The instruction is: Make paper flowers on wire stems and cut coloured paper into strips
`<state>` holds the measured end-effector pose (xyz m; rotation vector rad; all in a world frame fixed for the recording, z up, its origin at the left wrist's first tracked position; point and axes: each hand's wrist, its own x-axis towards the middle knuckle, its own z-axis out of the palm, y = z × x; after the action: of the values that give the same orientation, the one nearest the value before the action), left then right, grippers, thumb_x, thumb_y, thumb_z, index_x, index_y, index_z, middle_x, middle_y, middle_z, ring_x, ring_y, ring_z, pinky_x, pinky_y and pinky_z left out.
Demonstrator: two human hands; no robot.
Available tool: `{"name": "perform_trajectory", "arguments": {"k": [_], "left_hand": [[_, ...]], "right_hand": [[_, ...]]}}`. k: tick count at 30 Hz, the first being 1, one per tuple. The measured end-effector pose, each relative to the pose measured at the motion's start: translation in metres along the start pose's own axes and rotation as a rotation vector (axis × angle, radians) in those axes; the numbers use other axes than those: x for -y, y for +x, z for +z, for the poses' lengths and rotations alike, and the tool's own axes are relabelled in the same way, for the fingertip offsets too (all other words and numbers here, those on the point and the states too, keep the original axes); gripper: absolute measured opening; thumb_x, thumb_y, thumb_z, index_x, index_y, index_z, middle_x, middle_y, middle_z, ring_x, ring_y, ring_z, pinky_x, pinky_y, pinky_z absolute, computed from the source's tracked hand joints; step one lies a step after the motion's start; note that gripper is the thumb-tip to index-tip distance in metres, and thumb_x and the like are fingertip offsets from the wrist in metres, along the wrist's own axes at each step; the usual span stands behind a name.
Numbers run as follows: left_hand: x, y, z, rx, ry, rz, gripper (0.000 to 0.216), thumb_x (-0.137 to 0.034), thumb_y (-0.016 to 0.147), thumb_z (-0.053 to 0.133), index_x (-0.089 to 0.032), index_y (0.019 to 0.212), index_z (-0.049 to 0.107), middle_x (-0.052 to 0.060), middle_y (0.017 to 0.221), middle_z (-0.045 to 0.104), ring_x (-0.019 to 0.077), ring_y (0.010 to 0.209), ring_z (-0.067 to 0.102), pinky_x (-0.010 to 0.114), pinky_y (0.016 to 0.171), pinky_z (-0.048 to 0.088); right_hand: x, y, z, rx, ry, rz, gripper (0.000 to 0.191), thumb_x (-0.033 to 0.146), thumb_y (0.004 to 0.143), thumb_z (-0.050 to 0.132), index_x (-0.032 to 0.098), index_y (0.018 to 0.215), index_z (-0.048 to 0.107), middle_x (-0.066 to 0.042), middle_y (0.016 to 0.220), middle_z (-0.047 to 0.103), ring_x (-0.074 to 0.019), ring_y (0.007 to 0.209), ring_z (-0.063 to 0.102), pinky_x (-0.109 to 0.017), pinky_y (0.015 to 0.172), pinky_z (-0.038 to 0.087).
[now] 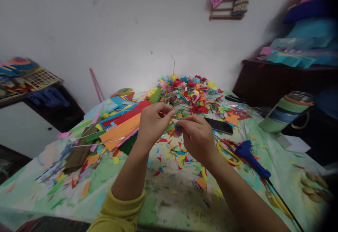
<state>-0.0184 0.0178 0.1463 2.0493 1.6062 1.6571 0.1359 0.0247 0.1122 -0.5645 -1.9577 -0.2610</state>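
Note:
My left hand (153,122) is raised over the middle of the table, thumb and forefinger pinched together; whatever lies between them is too small to make out. Just right of it, my right hand (199,135) has its fingers closed on a small paper flower (177,125) with blue, orange and purplish petals. The two sets of fingertips are close together. Behind them rises a heap of colourful paper flowers (190,94). Cut paper scraps (182,156) lie scattered below my hands.
Orange paper (121,132) and other coloured strips lie left. To the right are a phone (219,125), yellow-handled scissors (229,154), a blue glue gun (252,158) with its cord, and a green bottle (286,114). Dark cabinets flank the table, and a wall stands behind.

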Motion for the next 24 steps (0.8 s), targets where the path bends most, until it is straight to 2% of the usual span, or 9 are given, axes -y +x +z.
{"name": "perform_trajectory", "arguments": {"k": [7, 17, 24], "left_hand": [[0.0015, 0.0002, 0.0006, -0.004, -0.004, 0.005, 0.010, -0.024, 0.075, 0.068, -0.015, 0.069, 0.068, 0.001, 0.063, 0.065, 0.0103, 0.054, 0.056, 0.022, 0.051, 0.042], [0.0041, 0.0017, -0.0009, -0.057, -0.014, -0.045, 0.011, -0.026, 0.074, 0.068, -0.016, 0.070, 0.068, 0.000, 0.064, 0.066, 0.0093, 0.055, 0.056, 0.020, 0.051, 0.042], [0.0047, 0.0021, -0.0012, -0.069, -0.040, -0.036, 0.010, -0.025, 0.074, 0.069, -0.016, 0.069, 0.068, 0.000, 0.063, 0.066, 0.0090, 0.054, 0.055, 0.019, 0.049, 0.041]], "right_hand": [[-0.0001, 0.0012, 0.0004, 0.041, 0.007, 0.036, 0.029, 0.002, 0.083, 0.042, 0.014, 0.090, 0.067, -0.007, 0.072, 0.066, -0.0194, 0.075, 0.059, -0.032, 0.070, 0.048], [0.0011, 0.0009, -0.0052, 0.075, 0.025, 0.006, 0.030, 0.003, 0.074, 0.043, 0.012, 0.092, 0.066, -0.009, 0.076, 0.064, -0.0235, 0.085, 0.058, -0.038, 0.075, 0.047], [0.0039, 0.0015, -0.0086, -0.031, 0.064, -0.030, 0.031, 0.002, 0.079, 0.040, 0.014, 0.094, 0.064, -0.008, 0.079, 0.065, -0.0219, 0.086, 0.058, -0.037, 0.075, 0.045]]}}
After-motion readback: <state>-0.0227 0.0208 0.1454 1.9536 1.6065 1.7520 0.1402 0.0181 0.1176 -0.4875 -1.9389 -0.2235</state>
